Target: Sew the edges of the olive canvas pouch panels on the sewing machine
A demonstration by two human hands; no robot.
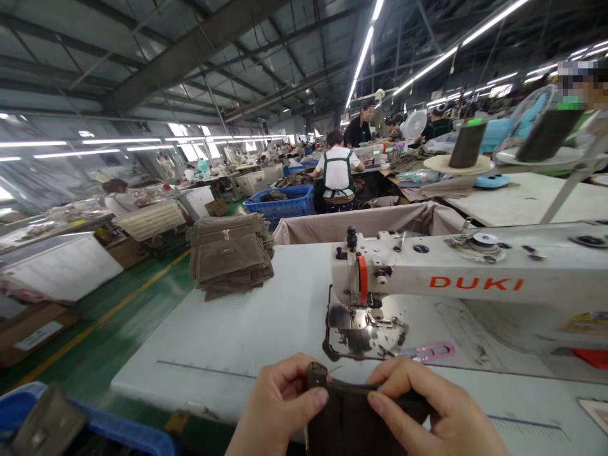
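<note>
Olive-brown and matte, a folded fabric piece (354,424) is at six o'clock, held between both hands. Its thick, hemmed upper edge runs roughly from nine to three o'clock; the body points down towards six and leaves the view, so its full long axis cannot be told. The left hand (284,405) pinches a stubby, upright folded end between thumb and fingers; the right hand (420,405) grips the same edge further along, thumb nearest the viewer.

Beyond lies a smooth white tabletop (237,335) with a printed ruler scale (206,370). On it, at three to four o'clock, stands a cream metal sewing machine (418,253) lettered in red, pink-handled thread snips (434,351) resting near its worn, shiny needle plate (363,339). At nine o'clock sits a crumpled stack of olive-brown fabric pouches (230,253) — flat, roughly rectangular. The workshop's green floor (161,304) shows leftwards — glossy, yellow-striped — and steel beams (199,57) cross overhead.
</note>
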